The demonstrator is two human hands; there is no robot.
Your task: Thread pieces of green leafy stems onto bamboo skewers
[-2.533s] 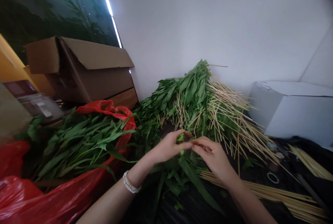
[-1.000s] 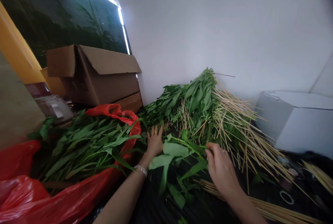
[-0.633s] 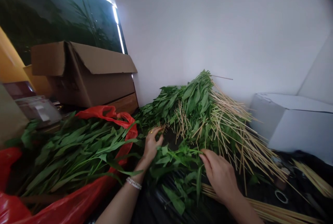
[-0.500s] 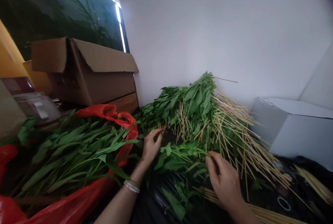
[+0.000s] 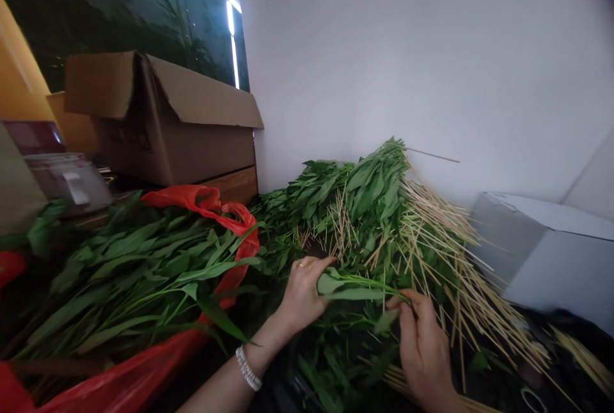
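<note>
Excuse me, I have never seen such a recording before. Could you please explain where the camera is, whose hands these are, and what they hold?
There is no machine here: a person works with two bare hands. The camera is worn on the person's head and looks forward and down, so the forearms enter from the bottom.

The right hand pinches some green leafy stems near their ends. The left hand, with a bracelet at its wrist, is at their leafy end; how firmly it grips, I cannot tell.

Behind the hands lies a heap of greens with many thin sticks. On the left, a red bag holds more leaves. Farther back is a cardboard box; a white box stands on the right.
</note>
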